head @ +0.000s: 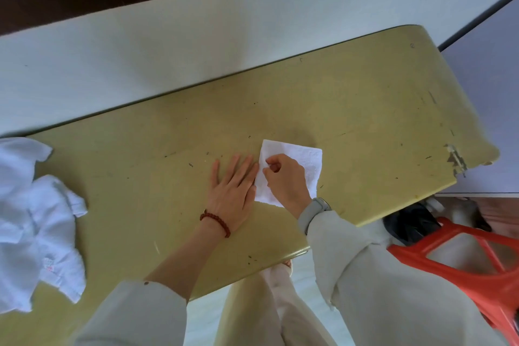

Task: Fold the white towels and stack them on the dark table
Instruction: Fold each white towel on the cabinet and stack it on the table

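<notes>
Two hands, left (pixel 233 191) flat, right (pixel 285 177) pinching towel (pixel 306 160)

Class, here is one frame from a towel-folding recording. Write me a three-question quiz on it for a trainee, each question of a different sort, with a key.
1. True or false: the left hand lies flat, fingers spread, on the table.
2. Which hand pinches the folded towel? A) left B) right C) neither
3. Fill in: the unfolded towels lie heaped at the table's ____ end, from the person's side.

Key: 1 true. 2 B, the right hand pinches its near-left edge. 3 left.
</notes>
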`<action>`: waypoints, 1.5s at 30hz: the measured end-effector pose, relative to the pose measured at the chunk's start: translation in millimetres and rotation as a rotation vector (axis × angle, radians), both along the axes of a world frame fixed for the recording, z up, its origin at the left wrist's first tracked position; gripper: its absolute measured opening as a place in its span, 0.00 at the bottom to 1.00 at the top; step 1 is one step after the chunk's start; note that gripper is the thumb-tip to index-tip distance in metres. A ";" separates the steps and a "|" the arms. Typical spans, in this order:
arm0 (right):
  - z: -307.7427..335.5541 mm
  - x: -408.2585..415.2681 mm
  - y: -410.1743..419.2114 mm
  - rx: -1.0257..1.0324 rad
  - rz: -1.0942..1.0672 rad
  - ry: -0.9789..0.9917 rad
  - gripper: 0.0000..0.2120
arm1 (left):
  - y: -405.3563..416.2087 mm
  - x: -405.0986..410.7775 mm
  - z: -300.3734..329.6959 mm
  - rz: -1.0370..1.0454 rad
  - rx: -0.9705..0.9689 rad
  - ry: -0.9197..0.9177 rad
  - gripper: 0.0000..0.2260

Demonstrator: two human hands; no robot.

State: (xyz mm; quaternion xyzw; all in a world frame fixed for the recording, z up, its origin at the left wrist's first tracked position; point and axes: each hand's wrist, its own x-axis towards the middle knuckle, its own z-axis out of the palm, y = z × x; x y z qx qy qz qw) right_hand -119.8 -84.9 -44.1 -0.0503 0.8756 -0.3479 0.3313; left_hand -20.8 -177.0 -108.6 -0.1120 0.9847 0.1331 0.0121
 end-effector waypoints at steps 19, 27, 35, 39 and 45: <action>-22.8 12.2 82.3 0.127 0.516 0.793 0.18 | 17.1 0.9 4.0 0.202 0.136 0.175 0.18; -37.7 -8.7 113.9 0.397 0.880 0.629 0.24 | 10.8 -5.0 4.3 -0.100 -0.044 0.013 0.22; -31.2 -7.5 107.7 0.248 0.618 0.613 0.25 | 18.0 -12.2 19.3 -0.067 -0.085 0.005 0.21; -38.8 -14.6 111.1 0.286 0.709 0.608 0.26 | 23.0 -19.4 15.4 -0.066 -0.080 -0.067 0.23; -27.8 -21.6 104.4 0.064 0.239 0.539 0.16 | 22.8 -18.8 7.4 -0.031 -0.063 -0.168 0.26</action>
